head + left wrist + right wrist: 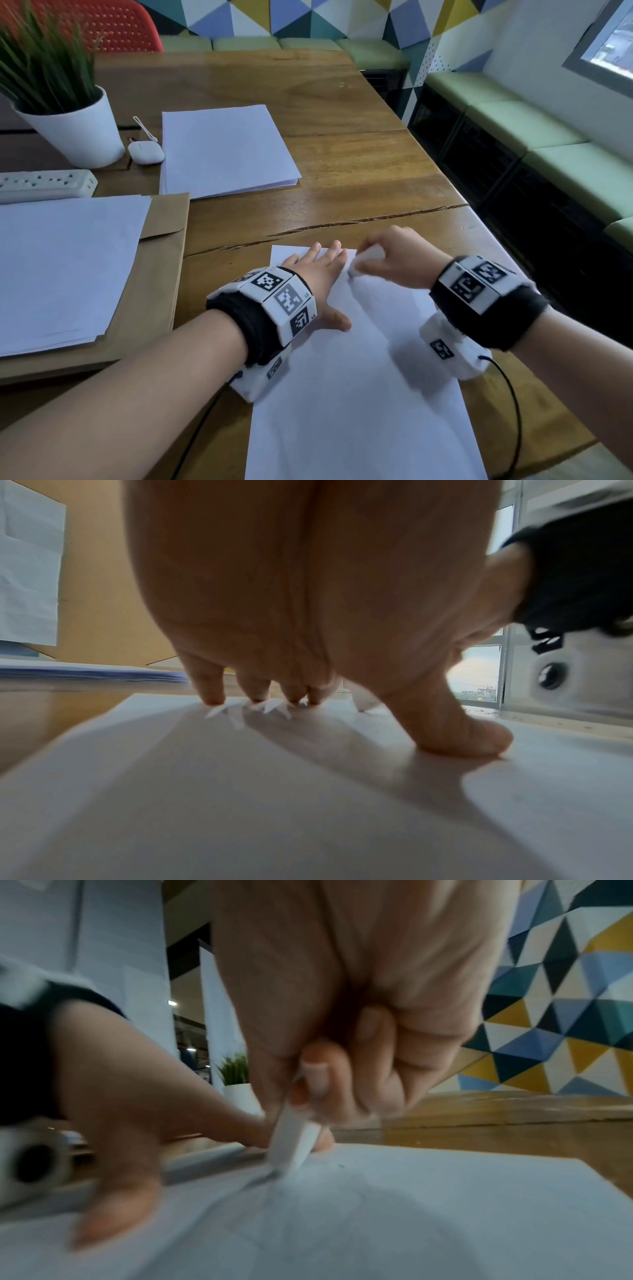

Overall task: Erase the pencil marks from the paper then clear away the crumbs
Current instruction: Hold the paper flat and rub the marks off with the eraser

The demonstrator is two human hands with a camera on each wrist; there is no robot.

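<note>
My left hand (320,274) is flat, pinning the paper (359,394). My right hand (394,257) pinches the eraser (291,1142). I should use short, light strokes away from the pinned edge to avoid creasing.

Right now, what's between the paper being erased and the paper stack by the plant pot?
Bare wooden table, crossed by a long crack; nothing else sits between the sheet and the stack. The head view shows it.
</note>
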